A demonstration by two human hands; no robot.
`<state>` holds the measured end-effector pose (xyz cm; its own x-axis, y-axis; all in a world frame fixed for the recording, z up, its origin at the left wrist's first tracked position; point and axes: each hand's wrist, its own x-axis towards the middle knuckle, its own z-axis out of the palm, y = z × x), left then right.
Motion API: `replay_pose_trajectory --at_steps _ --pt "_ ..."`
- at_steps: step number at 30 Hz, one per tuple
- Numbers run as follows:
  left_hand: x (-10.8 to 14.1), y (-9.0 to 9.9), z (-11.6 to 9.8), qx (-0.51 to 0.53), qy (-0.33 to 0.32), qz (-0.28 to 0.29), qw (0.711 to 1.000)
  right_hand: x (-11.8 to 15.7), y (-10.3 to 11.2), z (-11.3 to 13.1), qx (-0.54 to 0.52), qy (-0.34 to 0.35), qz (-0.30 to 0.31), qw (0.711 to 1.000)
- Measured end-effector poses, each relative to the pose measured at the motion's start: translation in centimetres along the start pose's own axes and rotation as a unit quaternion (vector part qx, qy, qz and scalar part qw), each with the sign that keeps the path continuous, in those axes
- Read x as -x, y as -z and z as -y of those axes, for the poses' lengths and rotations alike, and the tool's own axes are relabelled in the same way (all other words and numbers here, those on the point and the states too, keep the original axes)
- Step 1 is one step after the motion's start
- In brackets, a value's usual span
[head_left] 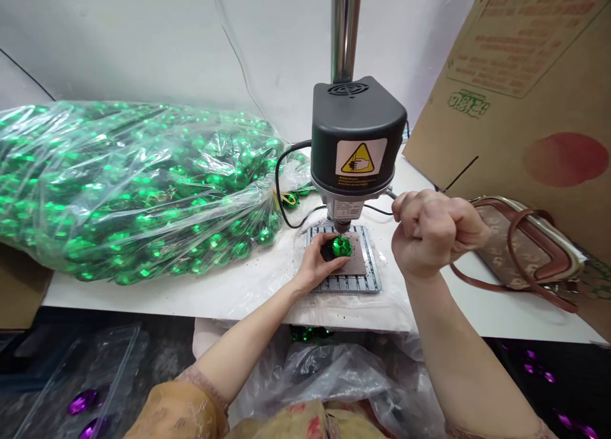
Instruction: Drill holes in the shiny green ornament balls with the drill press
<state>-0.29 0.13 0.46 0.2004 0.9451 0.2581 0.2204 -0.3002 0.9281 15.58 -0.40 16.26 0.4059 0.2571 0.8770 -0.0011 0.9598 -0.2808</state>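
Workstation layout: a bench drill [358,133] stands at the centre of the frame, its chuck [342,225] pointing down over a slotted base plate [373,275] on a white table [238,289]. The green faceted piece [342,247] sits directly under the chuck, above the base plate.

Left hand [315,264]: thumb and fingers pinch the green faceted piece from its left side. Right hand [424,232]: clenched in a fist at the lever [391,194], to the right of the drill head. From where I stand, the gap between drill tip and piece is too small to read, so contact cannot be confirmed.

Surroundings: a clear bag [143,184] of green pieces fills the left side of the frame. A cardboard box [515,95] stands at upper right, with a handbag [529,248] in front of it.

Caution, fingertips: they lie just beside the drill axis; a slip of the piece or careless pressure on the lever could bring the tip onto skin.

Caution, workpiece: the piece is rounded and slick-looking, and I see no clamp on it. A weak pinch could let it spin, tilt or be marked off-centre.

Caution, debris: dark crumbs lie around the base plate; any under the piece could rock it.
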Motion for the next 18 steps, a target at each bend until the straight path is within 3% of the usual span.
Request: replay_pose_trajectory --at_steps 18 --pt "-0.1 0.0 -0.1 -0.018 0.006 0.002 1.0 1.1 1.1 -0.6 -0.008 0.041 0.036 0.998"
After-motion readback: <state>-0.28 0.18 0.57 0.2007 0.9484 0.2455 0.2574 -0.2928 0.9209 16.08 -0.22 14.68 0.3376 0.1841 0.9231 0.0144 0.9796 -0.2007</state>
